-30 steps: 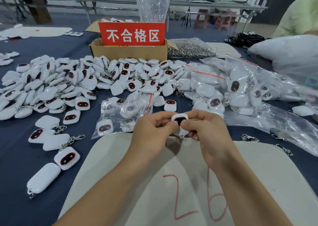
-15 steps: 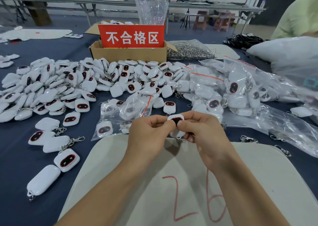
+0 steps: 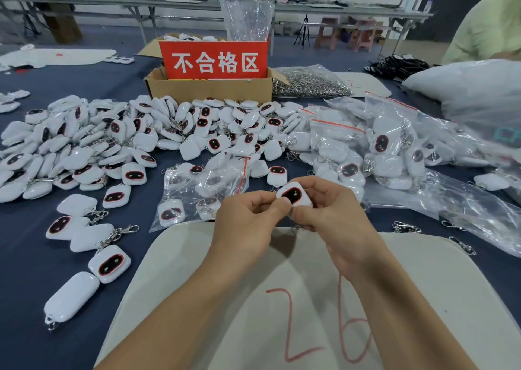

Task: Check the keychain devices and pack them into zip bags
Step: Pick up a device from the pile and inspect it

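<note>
Head camera view: two hands meet over the far edge of a white pad (image 3: pixel 197 271) marked 26 in red, which lies at the near edge of a blue-covered table (image 3: pixel 28 285), with one white keychain device (image 3: pixel 294 196) pinched between them. The left hand (image 3: pixel 248 220) clamps thumb and forefinger on the device's near-left corner. The right hand (image 3: pixel 332 214) curls round its right side and lower edge, thumb pressed just under the dark face. That face, a black oval ringed in red, is tipped up towards the camera, its long axis slanting from low on the left to high on the right. The chain end seems to hang below, mostly hidden by the right hand. The check looks to be under way, and this piece is not yet packed. The nearest zip bag (image 3: pixel 197 189), already holding a few devices, lies on the table just beyond the pad's far edge and to the left of the hands, red seal strip on the side facing them, so the left hand is the nearer one. A heap of loose devices (image 3: pixel 84 144) covers the table's left half and filled bags (image 3: pixel 380 144) crowd its right. A cardboard box (image 3: pixel 211 90) with a red sign (image 3: pixel 215 62) stands at the far middle, well apart from the hands, probably for rejects.
</note>
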Tool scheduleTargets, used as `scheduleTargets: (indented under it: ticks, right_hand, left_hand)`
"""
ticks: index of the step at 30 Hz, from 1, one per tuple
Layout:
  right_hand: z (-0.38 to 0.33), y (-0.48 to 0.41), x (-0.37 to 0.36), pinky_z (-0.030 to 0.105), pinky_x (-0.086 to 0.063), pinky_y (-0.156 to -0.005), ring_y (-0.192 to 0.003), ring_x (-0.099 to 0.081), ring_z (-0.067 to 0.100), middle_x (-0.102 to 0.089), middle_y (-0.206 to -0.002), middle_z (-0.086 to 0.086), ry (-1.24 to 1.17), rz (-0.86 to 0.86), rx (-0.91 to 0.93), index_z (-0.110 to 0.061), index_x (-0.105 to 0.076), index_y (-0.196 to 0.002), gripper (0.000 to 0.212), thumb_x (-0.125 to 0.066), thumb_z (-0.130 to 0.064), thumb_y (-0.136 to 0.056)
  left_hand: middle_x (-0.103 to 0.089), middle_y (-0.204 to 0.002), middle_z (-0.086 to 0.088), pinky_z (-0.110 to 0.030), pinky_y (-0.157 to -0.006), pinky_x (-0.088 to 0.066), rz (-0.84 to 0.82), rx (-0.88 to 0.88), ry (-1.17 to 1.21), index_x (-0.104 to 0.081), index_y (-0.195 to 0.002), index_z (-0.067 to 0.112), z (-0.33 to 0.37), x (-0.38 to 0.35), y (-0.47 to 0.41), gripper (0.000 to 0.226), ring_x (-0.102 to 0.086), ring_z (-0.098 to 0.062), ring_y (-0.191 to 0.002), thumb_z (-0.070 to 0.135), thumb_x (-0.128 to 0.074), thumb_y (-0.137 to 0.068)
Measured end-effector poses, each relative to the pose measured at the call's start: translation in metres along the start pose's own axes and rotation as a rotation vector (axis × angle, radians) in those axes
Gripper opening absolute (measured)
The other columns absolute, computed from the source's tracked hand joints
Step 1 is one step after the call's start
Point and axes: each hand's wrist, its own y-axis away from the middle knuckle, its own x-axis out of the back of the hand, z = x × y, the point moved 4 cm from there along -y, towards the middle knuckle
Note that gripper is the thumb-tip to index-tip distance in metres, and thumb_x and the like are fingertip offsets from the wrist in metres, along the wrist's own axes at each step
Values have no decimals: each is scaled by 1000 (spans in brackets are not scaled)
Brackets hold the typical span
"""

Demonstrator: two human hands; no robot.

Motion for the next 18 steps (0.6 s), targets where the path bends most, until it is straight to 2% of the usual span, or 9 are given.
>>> scheduleTargets:
  ticks: [5,8,9,12,15,16,18]
  right_hand:
    - [2,-3,5,21,-39,-49,-57,-50,15,-68,-76,9,-36,2,-17,-9,-81,-98,40,-65,21,-77]
    - [3,-4,8,21,-37,-46,-54,-49,17,-65,-71,12,-39,10,-21,-7,-82,-94,39,-65,23,-75]
    - [3,-5,8,20,-38,-46,-54,-49,17,-65,-71,13,-34,0,-18,-8,-82,-94,39,-66,23,-75]
    - [3,-3,7,19,-40,-49,-56,-52,15,-67,-75,12,5,-46,-2,-10,-81,-98,40,-65,20,-78]
    - [2,-2,5,18,-48,-51,-56,-62,12,-76,-86,7,-4,3,15,-15,-78,-105,43,-66,16,-79]
    - [2,-3,7,23,-54,-54,-58,-66,13,-77,-89,3,34,75,37,-21,-76,-108,45,-70,11,-77]
    - [1,-5,13,41,-63,-68,-67,-71,19,-77,-93,-5,188,198,98,-31,-72,-106,46,-73,2,-75]
  left_hand:
    - [-77,-76,1,-30,-74,-53,-18,-10,-84,-81,-85,25,1,1,1,15,-69,-9,-73,28,-72,-96]
    - [-75,-78,-10,-39,-74,-53,-52,-34,-121,-79,-85,17,2,-2,3,19,-68,-24,-74,26,-69,-98]
    - [-75,-76,-9,-37,-72,-52,-50,-42,-123,-79,-85,17,3,-2,4,19,-69,-23,-74,25,-68,-98]
    - [-75,-73,4,-14,-64,-47,-54,-66,-103,-80,-91,23,6,-4,6,19,-68,-4,-68,19,-64,-100]
    - [-79,-80,2,-11,-65,-49,-114,-67,-32,-76,-111,27,8,-10,8,29,-72,-5,-71,6,-60,-99]
    - [-79,-80,0,-12,-65,-50,-128,-73,-17,-74,-114,28,9,-11,8,33,-72,-6,-70,3,-59,-99]
    - [-79,-79,-1,-16,-69,-51,-146,-91,-24,-72,-117,32,9,-13,9,36,-71,-6,-70,3,-60,-98]
